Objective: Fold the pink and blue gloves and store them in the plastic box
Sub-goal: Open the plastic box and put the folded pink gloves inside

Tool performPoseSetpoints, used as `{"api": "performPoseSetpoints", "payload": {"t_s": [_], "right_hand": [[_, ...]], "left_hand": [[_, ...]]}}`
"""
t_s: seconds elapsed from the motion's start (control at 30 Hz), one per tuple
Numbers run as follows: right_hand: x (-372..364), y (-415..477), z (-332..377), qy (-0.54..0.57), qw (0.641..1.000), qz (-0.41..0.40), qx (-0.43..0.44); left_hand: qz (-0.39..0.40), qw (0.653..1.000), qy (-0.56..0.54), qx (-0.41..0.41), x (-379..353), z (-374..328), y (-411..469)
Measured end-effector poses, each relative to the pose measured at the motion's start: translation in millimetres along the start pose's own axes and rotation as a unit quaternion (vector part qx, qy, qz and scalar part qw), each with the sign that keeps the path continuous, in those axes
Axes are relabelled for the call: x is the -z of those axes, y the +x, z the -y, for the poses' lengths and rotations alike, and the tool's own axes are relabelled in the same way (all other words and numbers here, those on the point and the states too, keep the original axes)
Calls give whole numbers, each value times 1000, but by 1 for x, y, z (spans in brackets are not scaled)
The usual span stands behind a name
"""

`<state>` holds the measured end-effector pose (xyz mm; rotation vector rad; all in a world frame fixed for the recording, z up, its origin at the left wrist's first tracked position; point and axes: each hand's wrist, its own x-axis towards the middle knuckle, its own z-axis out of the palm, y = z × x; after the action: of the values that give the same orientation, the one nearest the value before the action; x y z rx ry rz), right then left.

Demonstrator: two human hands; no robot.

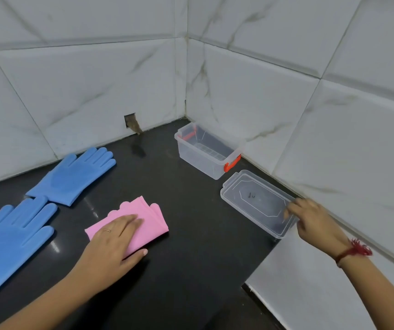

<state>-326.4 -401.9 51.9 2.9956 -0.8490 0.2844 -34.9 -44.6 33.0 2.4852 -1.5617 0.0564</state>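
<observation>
Folded pink gloves point(148, 220) lie in a bundle on the black counter point(179, 258), with my left hand point(112, 244) flat on top of them, thumb along the near edge. Two blue gloves lie unfolded to the left: one point(72, 177) by the back wall, another point(10, 244) at the left edge. The clear plastic box point(205, 151) with orange latches stands open and empty in the corner. Its clear lid point(258, 201) lies on the counter beside it. My right hand point(310, 217) is blurred, fingertips touching the lid's right edge.
White marble-look tiled walls meet in a corner behind the box. A small hole point(131, 122) is cut in the back wall near the counter. A white tiled block point(310, 294) cuts into the counter at the lower right.
</observation>
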Motion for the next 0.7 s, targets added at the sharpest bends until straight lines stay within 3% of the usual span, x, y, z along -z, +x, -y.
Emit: {"api": "performPoseSetpoints", "payload": {"t_s": [0.17,0.27,0.33,0.4,0.43,0.5,0.57,0.63,0.7], "right_hand": [[18,29,47,83,996,-4,37],[25,45,94,181,981,1,67],[22,53,131,272,960,0,74],[15,57,169,396,915,62,34],[10,57,188,483,865,137,-11],[-6,56,220,629,690,331,-137],[-23,56,241,683,529,461,-203],[-35,63,254,712,432,503,-231],[-40,76,262,730,393,497,-255]], "left_hand": [[5,998,62,24,-5,3,2],[18,991,129,-10,0,-1,11],[11,991,134,-22,4,-2,17],[26,997,79,0,9,-1,22],[26,998,52,17,10,3,24],[25,999,23,36,13,12,26],[19,999,19,36,14,19,29],[15,999,16,29,14,25,27],[24,999,15,24,11,26,23]]}}
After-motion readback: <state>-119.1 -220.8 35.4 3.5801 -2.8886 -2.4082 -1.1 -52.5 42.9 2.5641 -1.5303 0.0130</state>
